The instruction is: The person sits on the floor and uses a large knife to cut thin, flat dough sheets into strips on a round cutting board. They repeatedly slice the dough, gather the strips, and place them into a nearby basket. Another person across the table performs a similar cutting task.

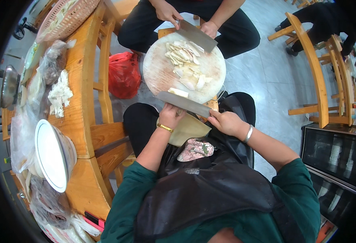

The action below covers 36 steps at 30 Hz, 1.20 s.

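Note:
My right hand (229, 123) grips the handle of a cleaver (184, 103), its blade slanting across the near edge of a round chopping board (153, 71). Just behind the blade, my left hand (169, 115) has its fingertips partly hidden by the steel, so its hold is unclear. A pale block of food (178, 92) shows beyond the blade. Thin pale slices (182, 54) lie heaped at the board's middle, with more slices (193, 79) nearer me. Across the board, another person's hands (168, 15) hold a second cleaver (197, 36) over the far edge.
A red plastic bag (124, 76) sits on the floor left of the board. The wooden table (80, 179) at left bears a white bowl (51, 155), plastic bags (51, 200) and a pink basket (71, 25). A wooden chair (313, 76) and glass-fronted cabinet (333, 152) stand right.

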Each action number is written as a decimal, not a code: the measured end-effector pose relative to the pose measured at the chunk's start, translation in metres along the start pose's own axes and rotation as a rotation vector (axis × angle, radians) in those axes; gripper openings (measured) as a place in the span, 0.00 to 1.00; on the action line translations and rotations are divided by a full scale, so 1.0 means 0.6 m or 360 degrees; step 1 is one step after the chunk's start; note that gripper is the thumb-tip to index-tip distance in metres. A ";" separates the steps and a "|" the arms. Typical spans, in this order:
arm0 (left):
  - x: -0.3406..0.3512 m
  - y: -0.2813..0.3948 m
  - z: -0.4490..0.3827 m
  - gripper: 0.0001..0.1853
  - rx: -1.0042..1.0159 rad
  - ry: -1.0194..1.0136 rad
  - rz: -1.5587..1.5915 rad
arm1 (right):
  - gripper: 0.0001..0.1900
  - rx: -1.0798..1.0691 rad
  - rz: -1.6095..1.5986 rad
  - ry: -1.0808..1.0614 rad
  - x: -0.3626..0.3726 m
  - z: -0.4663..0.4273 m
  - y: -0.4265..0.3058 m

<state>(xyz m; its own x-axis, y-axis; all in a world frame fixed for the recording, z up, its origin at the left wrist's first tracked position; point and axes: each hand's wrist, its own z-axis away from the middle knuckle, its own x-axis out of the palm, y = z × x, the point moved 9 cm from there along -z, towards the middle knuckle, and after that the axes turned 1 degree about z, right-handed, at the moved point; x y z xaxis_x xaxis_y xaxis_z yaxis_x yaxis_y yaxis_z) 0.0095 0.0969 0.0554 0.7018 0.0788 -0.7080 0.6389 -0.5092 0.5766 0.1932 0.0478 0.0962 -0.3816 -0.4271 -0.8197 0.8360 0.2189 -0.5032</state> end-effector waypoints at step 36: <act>-0.002 0.004 0.000 0.14 -0.0015 0.0019 0.0086 | 0.20 0.0113 0.0091 -0.0210 -0.025 0.043 0.009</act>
<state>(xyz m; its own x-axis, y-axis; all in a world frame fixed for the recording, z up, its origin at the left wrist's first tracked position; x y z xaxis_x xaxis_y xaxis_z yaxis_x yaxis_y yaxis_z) 0.0105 0.0957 0.0578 0.7392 0.0617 -0.6707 0.6029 -0.5047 0.6179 0.2137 0.0328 0.1130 -0.2814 -0.5285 -0.8010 0.8823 0.1857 -0.4325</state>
